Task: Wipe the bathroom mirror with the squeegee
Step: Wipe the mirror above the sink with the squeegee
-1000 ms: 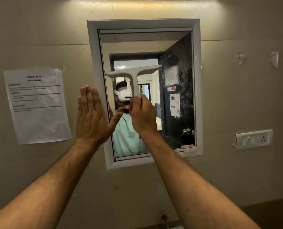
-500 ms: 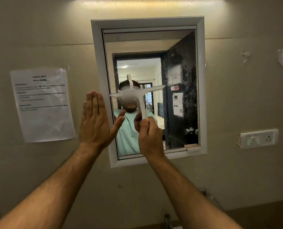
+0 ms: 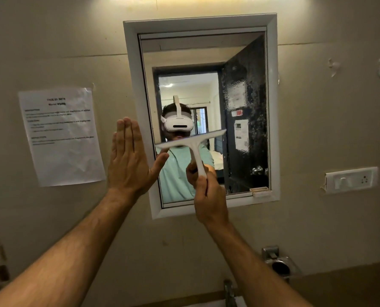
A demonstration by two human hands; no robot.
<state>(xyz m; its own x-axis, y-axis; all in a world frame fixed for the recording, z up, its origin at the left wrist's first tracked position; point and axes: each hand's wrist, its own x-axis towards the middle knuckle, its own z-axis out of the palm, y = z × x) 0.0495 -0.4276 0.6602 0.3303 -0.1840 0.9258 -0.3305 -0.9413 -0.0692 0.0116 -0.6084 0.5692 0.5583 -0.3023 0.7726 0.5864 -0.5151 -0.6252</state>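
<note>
Right hand [image 3: 210, 196] grips squeegee [image 3: 193, 145] against mirror [image 3: 246, 63].

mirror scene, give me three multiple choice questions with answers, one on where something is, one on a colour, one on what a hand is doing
1. Where is the sheet of paper?
A. on the wall left of the mirror
B. on the wall right of the mirror
C. stuck on the glass

2. What colour is the squeegee?
A. black
B. white
C. red

3. What is the left hand doing?
A. gripping the squeegee
B. hanging at the person's side
C. held flat with straight fingers by the mirror's left frame

Answers:
1. A, the paper hangs left of the mirror, while the switch plate is on the right.
2. B, both the blade bar and the handle are white.
3. C, its fingers are straight and together; it is the right hand that grips the squeegee handle.
</note>
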